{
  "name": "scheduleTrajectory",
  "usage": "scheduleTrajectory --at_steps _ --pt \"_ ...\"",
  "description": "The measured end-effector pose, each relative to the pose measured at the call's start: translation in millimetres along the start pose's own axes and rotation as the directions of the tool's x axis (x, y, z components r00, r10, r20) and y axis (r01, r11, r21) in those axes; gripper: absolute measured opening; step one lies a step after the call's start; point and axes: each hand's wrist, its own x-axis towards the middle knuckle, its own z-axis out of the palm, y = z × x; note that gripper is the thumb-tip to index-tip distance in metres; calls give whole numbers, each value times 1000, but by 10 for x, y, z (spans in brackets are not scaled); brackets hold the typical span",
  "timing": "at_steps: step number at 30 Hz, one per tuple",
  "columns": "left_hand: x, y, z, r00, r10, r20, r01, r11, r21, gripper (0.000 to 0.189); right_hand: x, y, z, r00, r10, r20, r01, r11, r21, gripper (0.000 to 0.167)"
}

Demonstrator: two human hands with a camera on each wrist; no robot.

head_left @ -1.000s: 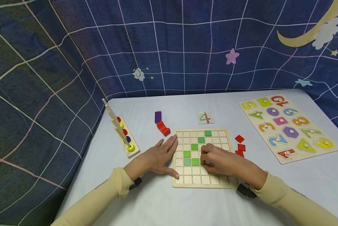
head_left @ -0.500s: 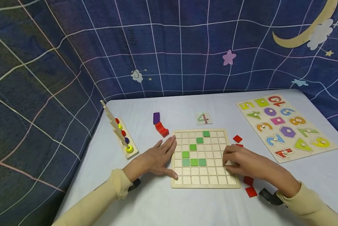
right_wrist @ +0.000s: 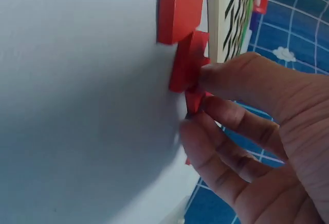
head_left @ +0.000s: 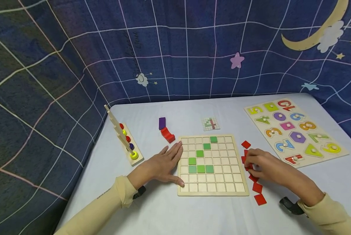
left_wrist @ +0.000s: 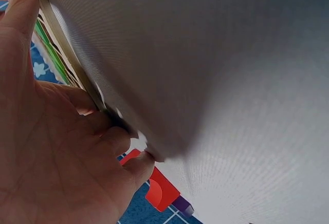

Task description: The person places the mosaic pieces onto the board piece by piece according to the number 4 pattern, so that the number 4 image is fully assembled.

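A wooden grid board (head_left: pixel 225 178) lies on the table, with green square tiles (head_left: pixel 201 169) in several of its cells. My left hand (head_left: pixel 163 164) rests flat along the board's left edge, fingers spread and thumb near the lower corner. Red square tiles (head_left: pixel 257 187) lie in a loose row along the board's right side. Over that row, my right hand (head_left: pixel 269 168) has its thumb and fingertips around a red tile (right_wrist: pixel 194 100), seen close up in the right wrist view. The fingers partly hide that tile and those behind it.
Behind the board lies a small pattern card (head_left: pixel 210 124). A red arched block (head_left: pixel 167 135) and a purple block (head_left: pixel 162 123) are at back left. A pegged bead stand (head_left: pixel 138 159) is farther left, a number puzzle board (head_left: pixel 296 153) at right.
My right hand has moved right, from a green tile in the grid to the red tiles beside the board. That green tile now shows in its cell. My left hand keeps its place.
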Motion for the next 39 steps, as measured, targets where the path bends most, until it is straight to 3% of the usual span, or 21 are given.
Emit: scheduleTrajectory --at_steps 6,13,21,31,39 --pt "-4 -11 -16 1000 -1 -3 1 1000 18 130 21 32 -32 999 -2 51 1 1000 27 21" --pt "-12 7 -47 1000 -3 3 2 1000 12 130 99 -39 -81 995 -103 6 103 995 17 22" --pt "-5 -5 -15 1000 -7 3 7 1000 -1 131 492 -175 -37 978 -210 7 209 978 22 14" --pt "-2 11 -20 1000 -14 7 14 1000 6 133 1038 -137 0 954 -300 -26 299 954 -36 13" --pt "-3 0 -1 1000 -11 3 11 1000 14 133 1219 -84 91 954 -301 -15 301 954 -14 11"
